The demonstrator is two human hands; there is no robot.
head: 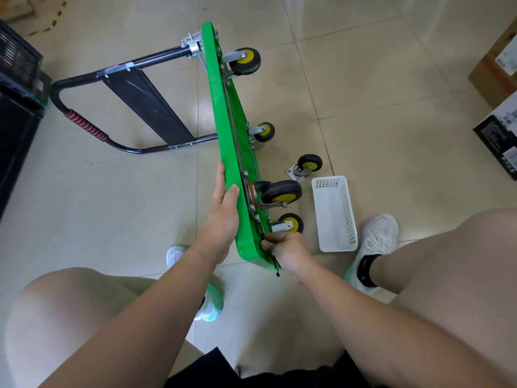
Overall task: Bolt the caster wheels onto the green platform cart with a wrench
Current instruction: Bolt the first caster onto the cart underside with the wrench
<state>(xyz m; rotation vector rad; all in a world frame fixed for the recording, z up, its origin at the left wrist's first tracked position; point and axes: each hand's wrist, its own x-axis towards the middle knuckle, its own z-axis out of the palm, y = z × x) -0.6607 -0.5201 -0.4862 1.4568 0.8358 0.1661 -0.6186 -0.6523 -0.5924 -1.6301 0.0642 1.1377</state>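
Nearest the camera, two bare knees frame the view and both forearms reach forward and down between them. The right hand is at the near end of the green platform cart, knuckles up, wrist bent slightly inward. Its fingers are curled round a thin dark wrench, whose tail pokes out below the hand past the platform's corner. The wrench's head lies against the underside, just below the nearest mounted caster.

The left hand lies flat against the platform's other face. Its fingers are straight and pressed together, pointing away from the body, and the thumb is hooked over the upper edge.

The cart stands on its long edge on the tiled floor, with its underside facing right. A larger caster sits just beyond the right hand, and two more are mounted farther along.

On the floor to the right, a white plastic basket lies beside a white shoe. A loose caster stands just beyond the basket, apart from the cart.

Farther left, the cart's black handle lies folded out on the floor, with a red grip on its bend.
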